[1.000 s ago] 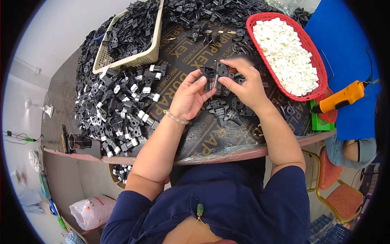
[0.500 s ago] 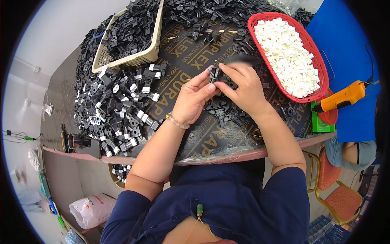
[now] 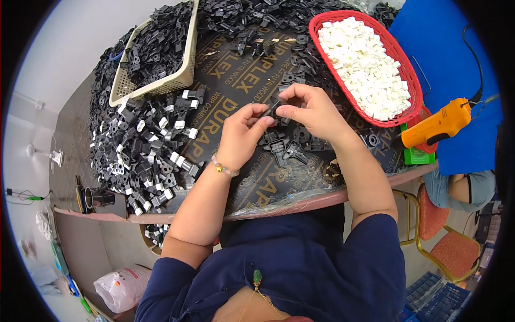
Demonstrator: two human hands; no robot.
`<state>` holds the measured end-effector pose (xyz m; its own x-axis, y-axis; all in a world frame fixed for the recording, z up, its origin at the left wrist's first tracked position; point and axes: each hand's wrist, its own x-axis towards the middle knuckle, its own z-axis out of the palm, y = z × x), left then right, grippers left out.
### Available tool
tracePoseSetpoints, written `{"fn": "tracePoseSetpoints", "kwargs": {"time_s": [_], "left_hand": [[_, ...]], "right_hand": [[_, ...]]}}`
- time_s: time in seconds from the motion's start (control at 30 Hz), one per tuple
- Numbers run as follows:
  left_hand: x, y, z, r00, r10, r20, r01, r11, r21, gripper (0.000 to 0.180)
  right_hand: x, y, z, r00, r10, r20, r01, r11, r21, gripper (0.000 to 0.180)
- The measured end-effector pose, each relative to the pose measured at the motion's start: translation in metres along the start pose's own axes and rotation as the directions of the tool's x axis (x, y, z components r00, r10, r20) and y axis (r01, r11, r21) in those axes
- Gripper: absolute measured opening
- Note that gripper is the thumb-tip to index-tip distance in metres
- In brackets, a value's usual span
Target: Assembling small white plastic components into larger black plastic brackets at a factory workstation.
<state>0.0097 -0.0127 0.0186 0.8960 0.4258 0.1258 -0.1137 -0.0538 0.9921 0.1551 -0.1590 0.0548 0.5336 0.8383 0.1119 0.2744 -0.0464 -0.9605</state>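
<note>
— Black plastic part: where was it?
— Above the dark table, pinched between both hands. Behind sat a beige basket of black pieces and a red basket of white blocks.
— And the fingers?
— Left hand and right hand each had fingertips closed on the part, over a small cluster of loose black parts.

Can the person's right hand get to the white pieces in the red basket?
Probably yes. The right hand lies just beside the red basket, whose top is open, and nothing stands between them. It is holding a small black part together with the left hand.
</note>
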Motion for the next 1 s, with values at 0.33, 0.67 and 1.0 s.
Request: {"fn": "tracePoseSetpoints", "kwargs": {"time_s": [0.33, 0.67, 1.0], "left_hand": [[0.001, 0.001, -0.009, 0.998, -0.029, -0.047, 0.018, 0.976, -0.217, 0.015], [0.012, 0.0, -0.015, 0.992, -0.121, 0.037, 0.119, 0.792, -0.6, 0.054], [0.011, -0.002, -0.015, 0.989, -0.055, -0.136, -0.03, 0.83, -0.557, 0.049]], "right_hand": [[-0.004, -0.023, -0.033, 0.963, -0.066, -0.262, 0.011, 0.978, -0.206, 0.017], [-0.018, 0.027, -0.13, 0.833, 0.041, -0.552, -0.543, 0.254, -0.8, 0.025], [-0.001, -0.002, -0.009, 0.978, -0.159, -0.132, 0.133, 0.973, -0.187, 0.023]]}}
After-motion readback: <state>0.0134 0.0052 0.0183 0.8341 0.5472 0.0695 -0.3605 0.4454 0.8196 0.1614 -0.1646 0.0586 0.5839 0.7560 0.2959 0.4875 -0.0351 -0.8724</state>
